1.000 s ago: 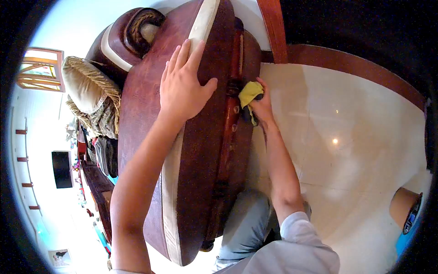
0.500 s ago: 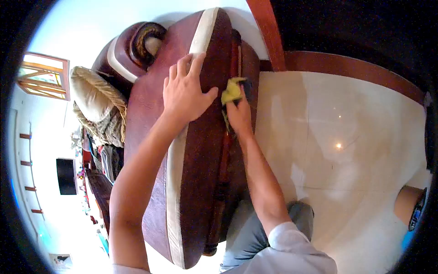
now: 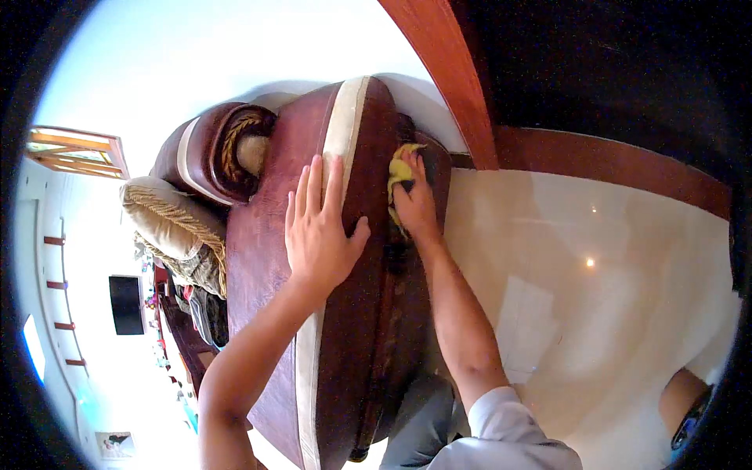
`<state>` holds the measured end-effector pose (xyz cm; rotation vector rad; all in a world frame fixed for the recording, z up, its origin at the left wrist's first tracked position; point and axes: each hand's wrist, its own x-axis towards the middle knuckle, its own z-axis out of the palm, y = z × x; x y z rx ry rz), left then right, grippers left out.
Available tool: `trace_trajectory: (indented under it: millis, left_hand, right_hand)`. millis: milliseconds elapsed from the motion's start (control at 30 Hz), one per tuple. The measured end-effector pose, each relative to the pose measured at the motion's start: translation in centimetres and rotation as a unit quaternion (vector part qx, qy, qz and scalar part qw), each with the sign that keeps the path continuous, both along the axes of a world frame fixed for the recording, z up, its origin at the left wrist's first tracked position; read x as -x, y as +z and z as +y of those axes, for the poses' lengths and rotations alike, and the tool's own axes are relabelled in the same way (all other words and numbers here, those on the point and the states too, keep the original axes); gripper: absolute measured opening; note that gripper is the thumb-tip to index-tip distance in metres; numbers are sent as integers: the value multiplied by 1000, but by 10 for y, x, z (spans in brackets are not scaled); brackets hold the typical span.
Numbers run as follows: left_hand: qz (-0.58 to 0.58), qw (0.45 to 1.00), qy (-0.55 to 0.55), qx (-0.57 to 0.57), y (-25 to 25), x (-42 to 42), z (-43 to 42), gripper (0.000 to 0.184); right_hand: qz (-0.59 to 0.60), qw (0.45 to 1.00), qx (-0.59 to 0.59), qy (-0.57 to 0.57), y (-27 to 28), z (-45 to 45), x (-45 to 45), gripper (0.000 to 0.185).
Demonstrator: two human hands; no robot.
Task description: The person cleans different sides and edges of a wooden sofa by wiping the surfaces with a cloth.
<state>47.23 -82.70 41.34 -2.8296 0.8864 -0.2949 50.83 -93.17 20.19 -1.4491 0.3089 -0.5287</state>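
A dark red-brown leather sofa (image 3: 266, 251) with a cream stripe (image 3: 345, 117) fills the middle of the view. My left hand (image 3: 321, 235) lies flat on its padded side, fingers spread, fingertips by the stripe. To its right, my right hand (image 3: 415, 200) presses a yellow cloth (image 3: 398, 174) against the dark lower trim of the sofa. The fingers are bent over the cloth, and part of it is hidden beneath them.
Cream cushions (image 3: 160, 219) with a rope-like fringe stand at the left. A glossy tiled floor (image 3: 564, 290) stretches to the right. Behind are a red-brown post (image 3: 446, 70) and a dark opening. Part of a person's leg (image 3: 680, 399) shows at the lower right.
The sofa and room sit lower in view as the camera has tilted. My right hand has moved with the cloth along the trim, toward the sofa's far end. My left hand still rests on the sofa.
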Motion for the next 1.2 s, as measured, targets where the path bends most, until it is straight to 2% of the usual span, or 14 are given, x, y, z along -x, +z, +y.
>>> trace_trajectory:
  millis: [33,133,267,300,400,433,500,567,667,733,767,900,1000,1200]
  left_hand:
    - [3,1000,4,0,2,1,-1,97]
    - [14,1000,15,5,4,-1,-6,97]
    - [24,1000,17,3,6,-1,-9,97]
    - [25,1000,18,2,6,-1,-8,97]
    - [28,999,21,1,7,0,-9,99]
    - [30,999,22,-2,8,-1,-10,99]
    - [31,999,23,-4,10,-2,-11,99]
    - [34,999,22,-2,9,-3,-10,99]
    - [43,999,29,-1,11,-2,-11,99]
    - [46,999,26,0,12,-4,-10,99]
    - [48,998,26,1,11,-4,-10,99]
    - [41,999,23,-2,10,-4,-11,99]
    - [44,999,24,1,10,-4,-11,98]
    - [32,999,22,1,7,-5,-15,98]
  right_hand:
    - [16,999,35,-25,4,-9,-15,73]
    - [104,993,-52,18,22,-44,-50,75]
    - [98,992,-48,-64,2,-48,-75,56]
    - [62,989,-43,-128,-16,-40,-78,44]
    - [138,957,-245,-76,-33,-58,-80,40]
    - [156,956,-237,-68,-24,-71,-74,37]
    - [151,957,-245,-24,-63,-87,-97,40]
    - [162,970,-178,26,-80,-98,-109,42]
    - [175,972,-134,83,-68,-113,-114,44]
    - [139,976,-143,86,-65,-107,-122,46]
    - [158,986,-46,13,-62,-96,-130,49]
    - [158,981,-102,51,-51,-104,-124,52]
    - [165,957,-233,57,-68,-109,-103,47]
    - [54,971,-179,150,-98,-106,-102,67]
